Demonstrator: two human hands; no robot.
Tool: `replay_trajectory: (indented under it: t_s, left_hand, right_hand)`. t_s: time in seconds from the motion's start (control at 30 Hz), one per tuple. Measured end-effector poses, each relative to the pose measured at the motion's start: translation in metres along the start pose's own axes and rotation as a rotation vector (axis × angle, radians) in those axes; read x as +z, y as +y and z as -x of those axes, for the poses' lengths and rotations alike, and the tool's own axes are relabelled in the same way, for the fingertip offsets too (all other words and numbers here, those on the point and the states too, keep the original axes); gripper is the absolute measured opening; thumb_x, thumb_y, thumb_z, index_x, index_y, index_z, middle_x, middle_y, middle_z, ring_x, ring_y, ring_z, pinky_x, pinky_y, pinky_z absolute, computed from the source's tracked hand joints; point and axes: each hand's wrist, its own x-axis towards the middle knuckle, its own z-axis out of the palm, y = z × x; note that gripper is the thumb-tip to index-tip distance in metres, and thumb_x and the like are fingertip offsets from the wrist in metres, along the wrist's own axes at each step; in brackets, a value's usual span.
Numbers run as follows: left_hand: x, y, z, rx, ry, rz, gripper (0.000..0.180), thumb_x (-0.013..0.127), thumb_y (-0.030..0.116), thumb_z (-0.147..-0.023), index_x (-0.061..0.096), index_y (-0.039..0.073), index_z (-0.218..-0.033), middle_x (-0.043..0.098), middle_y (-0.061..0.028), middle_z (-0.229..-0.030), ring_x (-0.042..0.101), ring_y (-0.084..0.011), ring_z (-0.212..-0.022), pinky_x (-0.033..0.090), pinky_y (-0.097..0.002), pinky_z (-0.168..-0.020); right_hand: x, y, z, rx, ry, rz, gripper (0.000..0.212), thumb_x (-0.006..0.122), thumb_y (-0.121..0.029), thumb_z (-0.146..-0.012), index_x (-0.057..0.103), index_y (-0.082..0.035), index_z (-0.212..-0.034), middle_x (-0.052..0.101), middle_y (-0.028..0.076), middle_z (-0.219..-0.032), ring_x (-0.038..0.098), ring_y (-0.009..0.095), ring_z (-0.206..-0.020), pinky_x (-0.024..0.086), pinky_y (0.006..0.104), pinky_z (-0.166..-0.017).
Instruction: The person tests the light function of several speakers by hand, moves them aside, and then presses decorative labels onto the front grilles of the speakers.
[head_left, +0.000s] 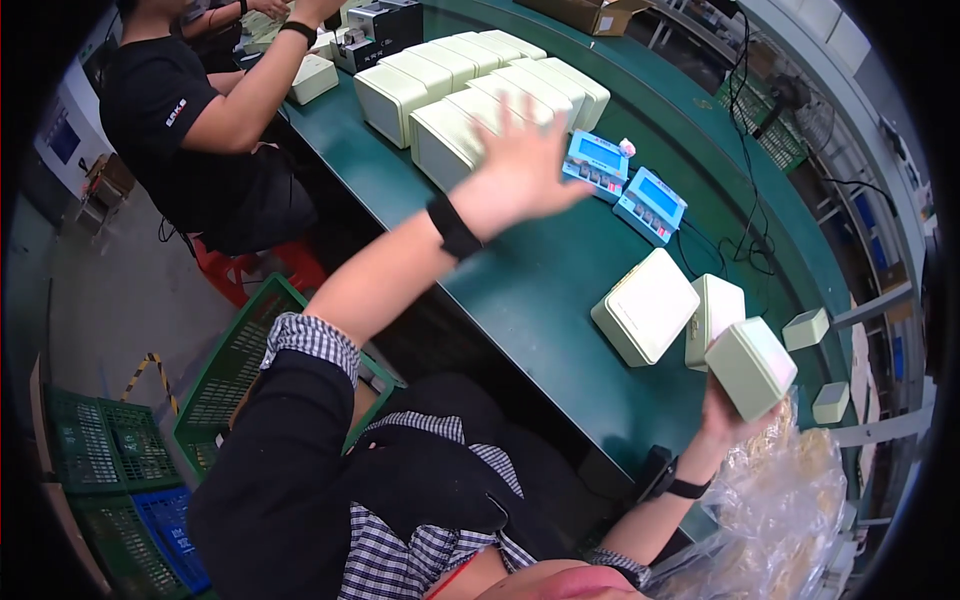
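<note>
My left hand reaches out over the bench with its fingers spread, somewhat blurred. Behind it stand rows of pale cream-green boxes; whether the hand touches one, I cannot tell. At the right, my right hand is wrapped round the underside of a similar pale box, holding it tilted above the bench. Two more of these boxes lie beside it, a nearer one with its broad face up and another partly hidden by the held box.
Two blue instruments with screens sit on the green bench, cables trailing behind. Clear plastic bags are heaped at the right. A co-worker is at the far left beside a black machine. Green crates stand on the floor.
</note>
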Motion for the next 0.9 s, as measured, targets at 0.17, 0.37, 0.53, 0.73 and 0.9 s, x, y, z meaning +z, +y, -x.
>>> replay_trajectory:
  t_s: [0.17, 0.37, 0.53, 0.73, 0.9]
  left_hand:
    - [0.021, -0.040, -0.004, -0.130, -0.298, -0.127, 0.082, 0.058, 0.058, -0.089, 0.030, 0.015, -0.153, 0.031, -0.0262, -0.153, 0.026, -0.0506, -0.141, 0.028, -0.0797, -0.096]
    - [0.021, -0.059, 0.034, 0.114, -0.102, -0.147, 0.076, 0.068, 0.044, -0.086, 0.036, 0.019, -0.150, 0.037, -0.0225, -0.150, 0.033, -0.0478, -0.138, 0.032, -0.0790, -0.094]
    - [0.014, -0.060, 0.045, 0.283, -0.020, -0.062, 0.071, 0.071, 0.037, -0.083, 0.042, 0.021, -0.145, 0.041, -0.0193, -0.148, 0.040, -0.0444, -0.135, 0.034, -0.0774, -0.092]
    - [-0.003, -0.073, 0.061, 0.565, -0.066, 0.116, 0.065, 0.072, 0.036, -0.082, 0.048, 0.021, -0.141, 0.043, -0.0174, -0.147, 0.042, -0.0439, -0.134, 0.034, -0.0720, -0.097]
    - [-0.021, -0.105, 0.052, 0.867, -0.310, 0.487, 0.073, 0.074, 0.048, -0.078, 0.051, 0.018, -0.140, 0.041, -0.0177, -0.149, 0.036, -0.0434, -0.138, 0.026, -0.0624, -0.110]
  right_hand:
    - [0.003, 0.014, 0.035, -0.131, -0.005, -0.145, 0.078, 0.069, -0.040, -0.077, 0.045, -0.007, -0.143, 0.042, 0.019, -0.148, 0.032, 0.043, -0.140, 0.020, 0.0636, -0.116]
    - [-0.024, 0.029, 0.072, -0.162, -0.105, -0.221, 0.087, 0.069, -0.041, -0.077, 0.036, -0.005, -0.149, 0.033, 0.021, -0.154, 0.024, 0.048, -0.142, 0.017, 0.0650, -0.117]
    - [-0.041, 0.046, 0.077, -0.292, 0.056, -0.088, 0.089, 0.061, -0.053, -0.082, 0.029, -0.012, -0.154, 0.031, 0.017, -0.156, 0.028, 0.044, -0.142, 0.016, 0.0649, -0.116]
    - [-0.052, 0.050, 0.097, -0.299, 0.136, -0.075, 0.086, 0.062, -0.048, -0.080, 0.034, -0.011, -0.152, 0.033, 0.018, -0.155, 0.028, 0.047, -0.142, 0.016, 0.0657, -0.116]
    - [-0.057, 0.051, 0.105, -0.198, -0.002, -0.053, 0.082, 0.058, -0.051, -0.082, 0.035, -0.012, -0.151, 0.038, 0.015, -0.153, 0.033, 0.042, -0.141, 0.021, 0.0634, -0.116]
